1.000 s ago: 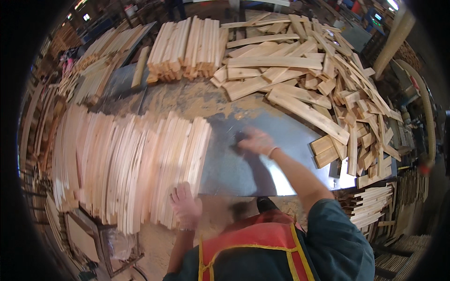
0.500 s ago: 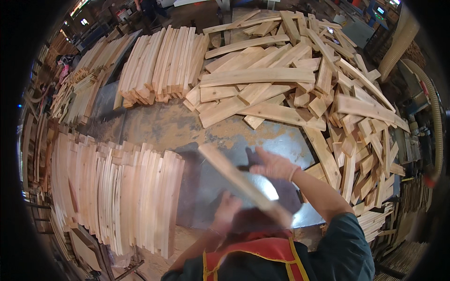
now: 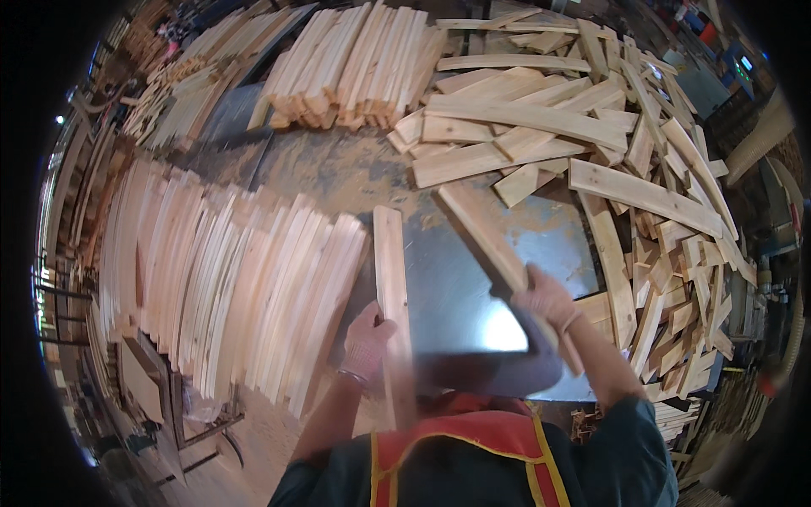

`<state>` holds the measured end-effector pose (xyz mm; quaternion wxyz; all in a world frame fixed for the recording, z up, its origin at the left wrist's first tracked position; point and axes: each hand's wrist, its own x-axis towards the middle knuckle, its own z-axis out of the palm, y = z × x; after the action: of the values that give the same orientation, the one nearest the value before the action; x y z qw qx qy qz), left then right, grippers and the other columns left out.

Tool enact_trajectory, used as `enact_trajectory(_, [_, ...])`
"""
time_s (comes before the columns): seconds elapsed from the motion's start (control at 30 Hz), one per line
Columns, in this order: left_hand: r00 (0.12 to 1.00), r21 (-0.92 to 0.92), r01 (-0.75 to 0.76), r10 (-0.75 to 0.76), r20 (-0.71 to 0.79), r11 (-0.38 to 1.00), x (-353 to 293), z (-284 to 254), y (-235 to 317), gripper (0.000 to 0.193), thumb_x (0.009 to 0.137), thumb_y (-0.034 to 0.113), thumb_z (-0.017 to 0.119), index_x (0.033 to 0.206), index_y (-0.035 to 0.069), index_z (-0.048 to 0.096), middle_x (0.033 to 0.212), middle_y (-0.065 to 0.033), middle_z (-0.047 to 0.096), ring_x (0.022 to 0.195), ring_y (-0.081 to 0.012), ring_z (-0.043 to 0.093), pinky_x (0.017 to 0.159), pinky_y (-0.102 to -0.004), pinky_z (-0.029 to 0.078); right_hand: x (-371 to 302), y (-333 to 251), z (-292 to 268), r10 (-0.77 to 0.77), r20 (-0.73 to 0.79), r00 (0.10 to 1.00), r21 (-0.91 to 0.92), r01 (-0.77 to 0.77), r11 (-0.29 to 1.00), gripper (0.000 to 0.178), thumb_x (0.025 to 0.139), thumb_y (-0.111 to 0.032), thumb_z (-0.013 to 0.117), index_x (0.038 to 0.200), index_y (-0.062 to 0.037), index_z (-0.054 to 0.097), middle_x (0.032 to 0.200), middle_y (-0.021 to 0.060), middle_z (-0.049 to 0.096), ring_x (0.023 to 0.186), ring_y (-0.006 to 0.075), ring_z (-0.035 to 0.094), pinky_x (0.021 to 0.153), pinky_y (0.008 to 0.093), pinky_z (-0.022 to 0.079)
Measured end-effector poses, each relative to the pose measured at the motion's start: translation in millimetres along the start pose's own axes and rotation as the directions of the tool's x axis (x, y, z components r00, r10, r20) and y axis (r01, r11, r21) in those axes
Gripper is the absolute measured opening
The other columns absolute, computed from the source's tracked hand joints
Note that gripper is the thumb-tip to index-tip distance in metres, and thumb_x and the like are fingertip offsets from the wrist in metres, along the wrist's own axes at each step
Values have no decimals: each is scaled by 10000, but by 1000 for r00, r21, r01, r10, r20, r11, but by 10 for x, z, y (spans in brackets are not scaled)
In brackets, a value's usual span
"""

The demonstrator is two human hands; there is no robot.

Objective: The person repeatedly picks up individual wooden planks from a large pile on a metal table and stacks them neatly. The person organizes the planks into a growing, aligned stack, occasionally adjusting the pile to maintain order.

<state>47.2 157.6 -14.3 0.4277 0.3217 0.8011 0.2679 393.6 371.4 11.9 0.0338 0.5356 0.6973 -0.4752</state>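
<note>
Pale wood, probably light, stiff, not slippery; best held mid-length by the edges. Left hand gripping left plank, just right of the row; right hand gripping right plank, farther right of the row.

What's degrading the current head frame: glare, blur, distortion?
Head view: bright glare on the metal tabletop, just left of the right hand, with a dark patch below, shadow or reflection unclear; head view: the upright board row at left looks motion-smeared, the loose board pile crisper; head view: fisheye bows boards near the rim, corners black.
</note>
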Motion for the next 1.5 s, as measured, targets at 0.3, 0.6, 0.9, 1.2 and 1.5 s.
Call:
enact_trajectory(0.3, [995,458,-88,99,-1,885,-361,-424,42,583,964,357,559,1479,91,499,1369,-234,626,1170,-462,648,1012,-545,517,-405,-1297,1979,-78,368,927,-360,219,907,785,983,-588,506,1389,82,473,1152,309,722,1122,431,709,992,465,543])
enact_trajectory(0.6, [808,776,-197,548,-219,599,-329,-689,-490,738,846,318,715,1493,41,494,1489,-145,510,1421,-362,440,1172,-531,365,-162,-1949,2433,-459,560,689,-48,580,813,520,984,-467,636,1308,-61,660,1315,226,698,1158,396,699,1010,446,539])
enact_trajectory(0.9, [840,833,-208,530,-116,513,-440,-309,-138,927,792,337,800,1578,63,392,1570,-174,452,1439,-401,429,1210,-537,332,821,-361,-619,475,-461,750,800,582,-143,247,1015,-310,700,1137,-107,632,908,23,626,815,170,617,726,360,536])
enact_trajectory(1.2, [798,667,-534,570,195,520,-258,677,946,995,779,450,827,1587,84,377,1575,-170,421,1457,-405,396,1213,-563,282,75,-105,783,101,-52,994,902,3,432,371,966,-295,732,1226,-58,615,1024,79,696,883,197,670,773,389,571])
enact_trajectory(1.5, [873,860,-326,474,115,392,70,818,482,932,755,468,824,1527,105,446,1485,-166,473,1390,-387,442,1188,-592,300,234,-83,-2868,-447,-771,453,-460,89,883,540,883,-512,738,1255,-123,694,1200,133,716,1108,280,696,936,408,570])
